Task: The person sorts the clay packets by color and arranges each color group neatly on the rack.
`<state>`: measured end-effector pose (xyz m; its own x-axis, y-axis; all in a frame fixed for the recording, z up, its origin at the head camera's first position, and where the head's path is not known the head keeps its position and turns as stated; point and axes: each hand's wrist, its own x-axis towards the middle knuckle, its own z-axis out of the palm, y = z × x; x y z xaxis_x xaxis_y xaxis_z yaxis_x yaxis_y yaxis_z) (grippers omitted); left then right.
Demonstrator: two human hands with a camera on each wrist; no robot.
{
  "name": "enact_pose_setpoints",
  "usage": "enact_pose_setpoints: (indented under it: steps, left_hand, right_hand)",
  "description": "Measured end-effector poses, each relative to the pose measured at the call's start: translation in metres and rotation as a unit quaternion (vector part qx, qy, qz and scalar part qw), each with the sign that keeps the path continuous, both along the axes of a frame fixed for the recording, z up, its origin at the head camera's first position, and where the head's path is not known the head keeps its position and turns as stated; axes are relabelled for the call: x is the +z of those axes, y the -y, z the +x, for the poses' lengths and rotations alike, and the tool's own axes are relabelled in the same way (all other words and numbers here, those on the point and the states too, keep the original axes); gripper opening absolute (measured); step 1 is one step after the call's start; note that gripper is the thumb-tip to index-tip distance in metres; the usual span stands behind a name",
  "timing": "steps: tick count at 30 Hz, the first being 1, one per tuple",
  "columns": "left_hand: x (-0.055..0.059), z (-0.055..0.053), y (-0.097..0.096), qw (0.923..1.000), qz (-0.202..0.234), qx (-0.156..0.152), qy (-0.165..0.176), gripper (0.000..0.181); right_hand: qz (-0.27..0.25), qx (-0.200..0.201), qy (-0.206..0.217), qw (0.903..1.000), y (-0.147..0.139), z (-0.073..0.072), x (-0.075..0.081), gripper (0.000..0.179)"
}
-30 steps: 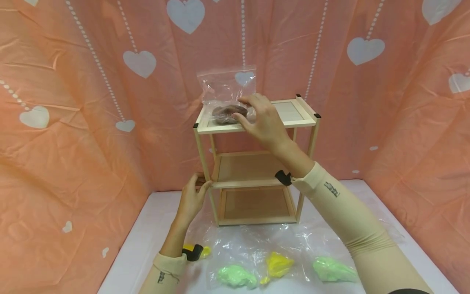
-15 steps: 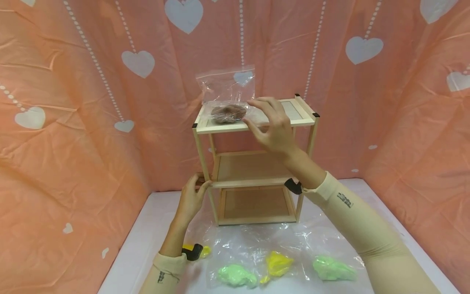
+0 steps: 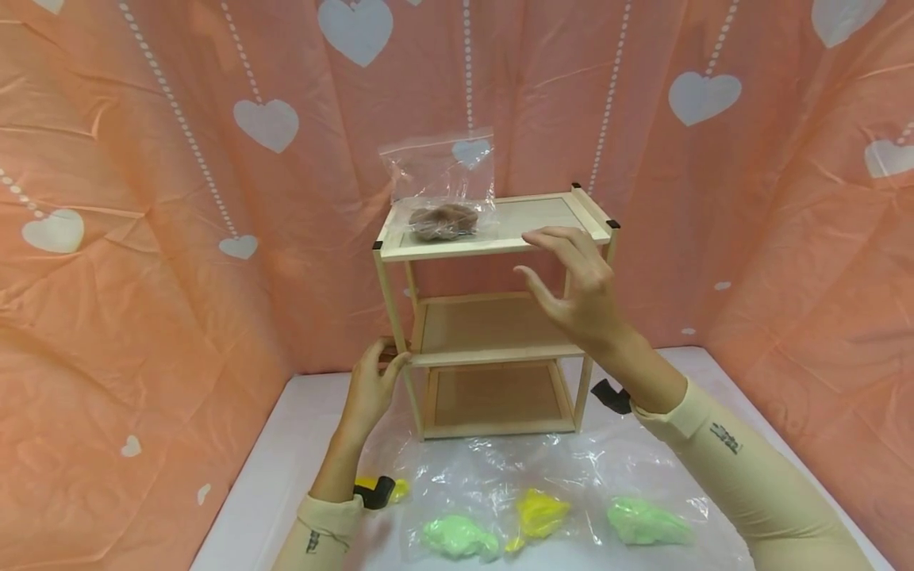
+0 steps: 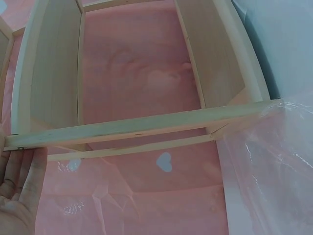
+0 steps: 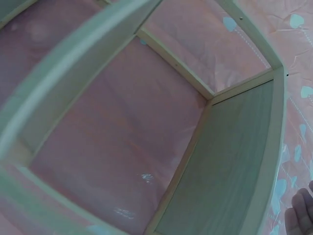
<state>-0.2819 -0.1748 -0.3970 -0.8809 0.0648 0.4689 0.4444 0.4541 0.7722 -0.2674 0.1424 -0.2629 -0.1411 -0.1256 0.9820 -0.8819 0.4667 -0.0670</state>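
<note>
shelf (image 3: pixel 500 327) of pale wood, three tiers high, stands upright on the white worktop (image 3: pixel 274 456), in front of pink cloth (image 3: pixel 531 103) printed with pale hearts. black caps (image 3: pixel 612 224) sit on the corners of its top tier.

on the left part of that top tier is a clear plastic bag (image 3: pixel 444 176). a brown lump (image 3: pixel 443 224) lies in the bottom of the bag, while the upper part stands up above it, see-through, with a cloth heart showing behind. what the lump is cannot be told.

the left hand (image 3: pixel 370 386) is clamped on the shelf's front left post at the height of the middle tier, thumb in front and fingers behind. the right hand (image 3: pixel 581 289) holds nothing; its thumb and fingers are well apart, near the front right corner of the top tier, to the right of the bag.

in front of the shelf, clear plastic (image 3: pixel 500 464) spreads over the worktop. along it lie a green bundle (image 3: pixel 460 535), a yellow bundle (image 3: pixel 540 514) and a second green bundle (image 3: pixel 648 522), from left to right. another yellow thing (image 3: pixel 401 489) is partly hidden by the left wrist. whether these sit inside the plastic or just against it cannot be told.
</note>
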Motion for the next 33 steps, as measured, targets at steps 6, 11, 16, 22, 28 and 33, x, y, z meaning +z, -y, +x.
enact_pose_setpoints:
  steps: [6, 11, 16, 22, 28, 33]
  left_hand:
    - [-0.001, 0.001, 0.000, 1.0000, -0.005, 0.002, -0.001, 0.027]
    - [-0.001, 0.001, -0.002, 1.0000, -0.002, 0.001, 0.003, 0.028]
    - [-0.001, 0.000, -0.003, 1.0000, -0.003, 0.002, 0.008, 0.030]
    - [-0.001, 0.001, -0.003, 0.9999, -0.003, 0.009, 0.011, 0.028]
    - [-0.002, 0.001, -0.002, 0.9999, -0.002, 0.006, 0.011, 0.028]
    - [0.000, 0.000, -0.001, 0.9999, -0.005, 0.007, 0.009, 0.027]
  right_hand:
    - [0.007, -0.017, 0.016, 0.9997, -0.020, 0.014, -0.018, 0.038]
    - [0.016, -0.033, 0.035, 0.9987, -0.039, 0.022, -0.033, 0.038]
    - [0.035, -0.040, 0.042, 0.9977, -0.060, 0.025, -0.054, 0.034]
    - [0.045, -0.059, 0.062, 0.9953, -0.087, 0.029, -0.080, 0.052]
    - [0.045, -0.096, 0.088, 0.9905, -0.110, 0.037, -0.093, 0.060]
    - [0.051, -0.089, 0.100, 0.9897, -0.132, 0.038, -0.101, 0.059]
